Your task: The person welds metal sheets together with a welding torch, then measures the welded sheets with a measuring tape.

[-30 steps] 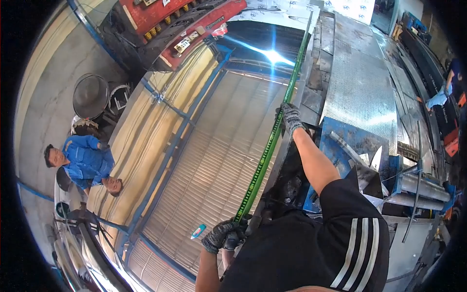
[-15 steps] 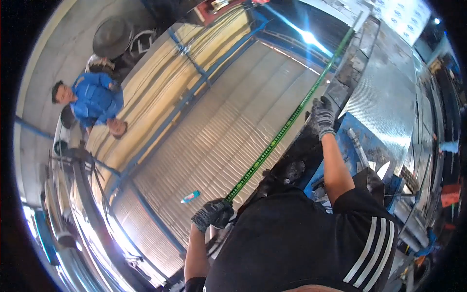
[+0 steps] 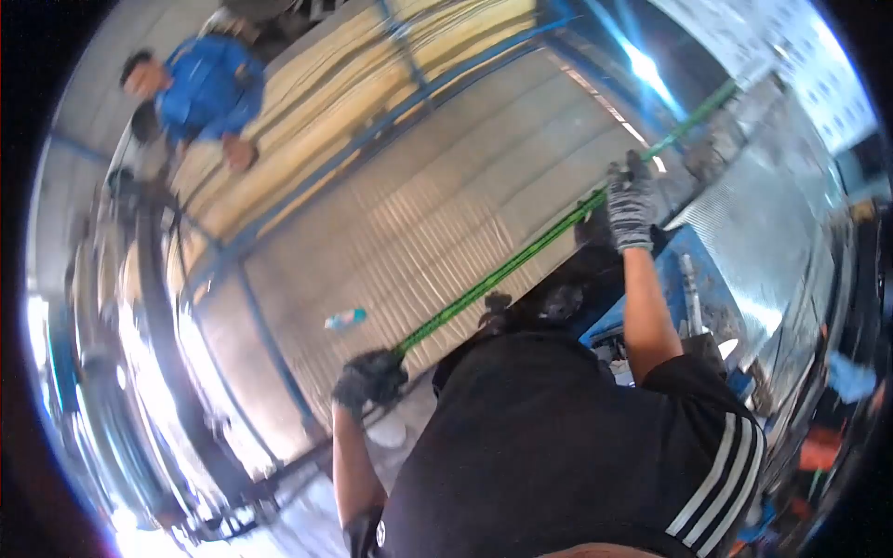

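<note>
A green tape measure (image 3: 502, 272) is stretched slantwise from lower left to upper right over a large pale ribbed sheet (image 3: 446, 205). My left hand (image 3: 370, 378), in a dark grey knit glove, is closed at the tape's lower end; the case, if it is there, is hidden by the fingers. Farther up, my right hand (image 3: 633, 209), in a striped grey glove, has its fingers closed around the green blade. Beyond that hand the blade runs on toward the upper right. Motion blurs the gloves slightly.
A small teal-and-white bottle or tube (image 3: 345, 319) lies on the sheet. Blue metal bars (image 3: 326, 181) frame it. A person in blue (image 3: 209, 88) is at upper left. Shiny patterned metal (image 3: 791, 195) and a blue surface with tools (image 3: 684, 279) lie to the right.
My right hand has gone from the dark edge beside the tape to gripping the blade. My left hand has shifted left and up with the tape's lower end. The view has tilted.
</note>
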The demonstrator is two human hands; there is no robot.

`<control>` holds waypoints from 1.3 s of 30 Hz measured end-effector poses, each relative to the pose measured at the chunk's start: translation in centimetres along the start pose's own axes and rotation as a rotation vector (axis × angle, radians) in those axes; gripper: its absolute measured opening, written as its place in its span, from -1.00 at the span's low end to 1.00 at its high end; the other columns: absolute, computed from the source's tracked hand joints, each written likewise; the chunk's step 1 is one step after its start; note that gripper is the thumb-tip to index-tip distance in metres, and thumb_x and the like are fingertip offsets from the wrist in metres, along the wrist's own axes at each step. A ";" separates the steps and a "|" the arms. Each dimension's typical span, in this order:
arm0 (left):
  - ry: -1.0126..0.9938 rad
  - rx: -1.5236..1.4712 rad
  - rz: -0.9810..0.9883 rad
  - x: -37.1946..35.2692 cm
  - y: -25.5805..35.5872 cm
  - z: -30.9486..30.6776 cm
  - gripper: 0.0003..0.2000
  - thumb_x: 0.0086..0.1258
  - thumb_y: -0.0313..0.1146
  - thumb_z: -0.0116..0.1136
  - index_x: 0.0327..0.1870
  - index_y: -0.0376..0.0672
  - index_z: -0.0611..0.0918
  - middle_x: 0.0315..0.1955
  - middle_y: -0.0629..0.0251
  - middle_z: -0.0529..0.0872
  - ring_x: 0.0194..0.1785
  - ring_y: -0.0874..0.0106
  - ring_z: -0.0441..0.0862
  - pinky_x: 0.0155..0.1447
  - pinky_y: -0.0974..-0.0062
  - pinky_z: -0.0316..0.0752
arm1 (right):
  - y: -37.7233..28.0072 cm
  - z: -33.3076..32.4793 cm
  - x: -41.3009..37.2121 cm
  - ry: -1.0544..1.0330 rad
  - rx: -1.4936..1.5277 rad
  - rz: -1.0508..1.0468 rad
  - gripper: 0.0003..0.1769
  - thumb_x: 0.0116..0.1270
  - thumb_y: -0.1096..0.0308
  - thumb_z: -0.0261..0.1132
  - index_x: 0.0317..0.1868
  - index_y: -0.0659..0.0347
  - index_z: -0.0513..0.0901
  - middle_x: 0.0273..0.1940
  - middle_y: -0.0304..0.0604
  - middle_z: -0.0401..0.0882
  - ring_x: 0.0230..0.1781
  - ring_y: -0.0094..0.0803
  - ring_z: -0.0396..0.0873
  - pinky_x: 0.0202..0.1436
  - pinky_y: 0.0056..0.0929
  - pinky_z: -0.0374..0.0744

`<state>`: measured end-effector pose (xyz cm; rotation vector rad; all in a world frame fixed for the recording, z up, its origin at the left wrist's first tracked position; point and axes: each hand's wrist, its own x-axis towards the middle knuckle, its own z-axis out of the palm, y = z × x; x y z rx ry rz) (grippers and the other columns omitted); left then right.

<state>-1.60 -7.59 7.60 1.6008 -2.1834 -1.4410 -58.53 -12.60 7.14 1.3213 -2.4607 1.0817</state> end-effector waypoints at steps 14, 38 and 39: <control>0.109 0.720 0.122 -1.6 -1.1 -0.1 -0.67 0.21 -0.22 0.23 -0.01 -0.06 0.70 -0.23 0.16 0.74 -0.19 0.08 0.71 -0.10 0.16 0.62 | -27.9 12.5 -13.1 -0.897 0.489 -0.924 -0.47 0.40 -0.01 0.17 0.11 0.28 0.63 0.08 0.20 0.63 0.10 0.06 0.60 0.25 -0.14 0.52; -0.070 0.525 -0.124 -1.2 0.0 -0.3 -0.53 0.23 -0.19 0.16 0.22 0.00 0.62 -0.14 0.07 0.75 -0.07 0.12 0.72 0.03 0.22 0.62 | -31.0 18.8 -14.9 -1.652 1.185 0.554 -0.61 0.49 -0.01 0.15 -0.04 0.17 0.58 -0.15 -0.02 0.71 -0.35 -0.30 0.71 -0.33 -0.18 0.69; -0.069 0.533 -0.074 -1.5 -0.4 0.5 -0.50 0.21 -0.19 0.19 0.24 -0.01 0.61 -0.15 0.03 0.74 -0.06 0.09 0.72 0.06 0.19 0.62 | -30.0 18.5 -15.5 -1.660 1.164 0.574 -0.61 0.49 -0.01 0.15 -0.04 0.17 0.58 -0.15 -0.02 0.71 -0.35 -0.30 0.71 -0.33 -0.18 0.69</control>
